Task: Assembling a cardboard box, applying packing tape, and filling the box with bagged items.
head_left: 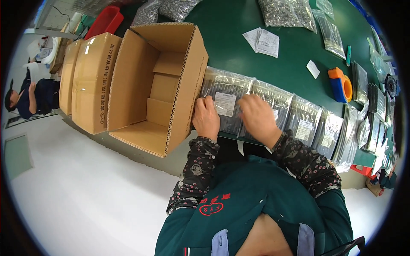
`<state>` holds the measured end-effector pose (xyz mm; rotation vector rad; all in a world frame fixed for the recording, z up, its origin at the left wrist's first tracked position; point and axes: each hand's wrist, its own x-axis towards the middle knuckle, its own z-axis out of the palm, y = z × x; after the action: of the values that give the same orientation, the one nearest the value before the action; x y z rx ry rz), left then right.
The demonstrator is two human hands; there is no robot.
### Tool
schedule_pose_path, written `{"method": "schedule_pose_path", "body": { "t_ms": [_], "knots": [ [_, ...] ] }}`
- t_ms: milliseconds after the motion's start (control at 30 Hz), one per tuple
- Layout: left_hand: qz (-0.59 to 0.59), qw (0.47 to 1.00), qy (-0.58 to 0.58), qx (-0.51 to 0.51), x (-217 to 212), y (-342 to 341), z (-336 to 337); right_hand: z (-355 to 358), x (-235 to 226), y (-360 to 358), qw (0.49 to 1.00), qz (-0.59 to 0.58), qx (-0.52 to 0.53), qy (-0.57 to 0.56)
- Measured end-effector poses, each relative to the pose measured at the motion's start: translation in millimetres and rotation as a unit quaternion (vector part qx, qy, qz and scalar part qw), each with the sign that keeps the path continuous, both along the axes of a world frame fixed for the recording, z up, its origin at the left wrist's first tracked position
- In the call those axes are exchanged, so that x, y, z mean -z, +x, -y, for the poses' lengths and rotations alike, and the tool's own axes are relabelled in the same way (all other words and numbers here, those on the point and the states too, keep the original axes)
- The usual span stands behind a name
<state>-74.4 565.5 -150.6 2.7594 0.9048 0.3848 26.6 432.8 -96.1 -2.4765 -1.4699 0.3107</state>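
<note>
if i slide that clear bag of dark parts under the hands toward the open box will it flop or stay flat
The clear bag looks packed tight with straight dark pieces, so it probably stays fairly flat. Its glossy film likely slides easily on the green table. Both the left hand and right hand rest on it, suggesting some weight.

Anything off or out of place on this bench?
Nothing looks spilled or damaged. The open cardboard box lies on its side at the table edge, opening toward the person. Both hands, left and right, rest on the overlapping row of clear bags.
</note>
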Motion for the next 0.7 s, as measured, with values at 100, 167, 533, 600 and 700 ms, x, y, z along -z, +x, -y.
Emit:
{"method": "schedule_pose_path", "body": {
  "t_ms": [100, 167, 533, 600, 700],
  "knots": [
    [0.002, 1.000, -0.009, 0.001, -5.1, 5.6, 3.9, 22.2, 9.2, -14.1, 0.992, 0.013, -0.125, -0.016],
    [-0.019, 1.000, -0.012, -0.009, -11.3, 4.5, 5.1, 30.2, 6.8, -18.0, 0.995, -0.016, -0.092, -0.030],
    [0.027, 0.996, -0.071, 0.053, -24.2, -61.9, 31.6, 23.1, -4.2, 22.1, 0.986, -0.033, -0.154, 0.052],
    [0.067, 0.990, -0.115, 0.045, -22.4, -85.3, 50.5, 10.5, -5.1, 38.8, 0.988, -0.030, -0.119, 0.096],
    [0.112, 0.973, -0.200, -0.021, -4.4, -116.2, 81.8, -24.8, 17.4, 61.4, 0.987, -0.069, -0.076, 0.121]
  ]
}}
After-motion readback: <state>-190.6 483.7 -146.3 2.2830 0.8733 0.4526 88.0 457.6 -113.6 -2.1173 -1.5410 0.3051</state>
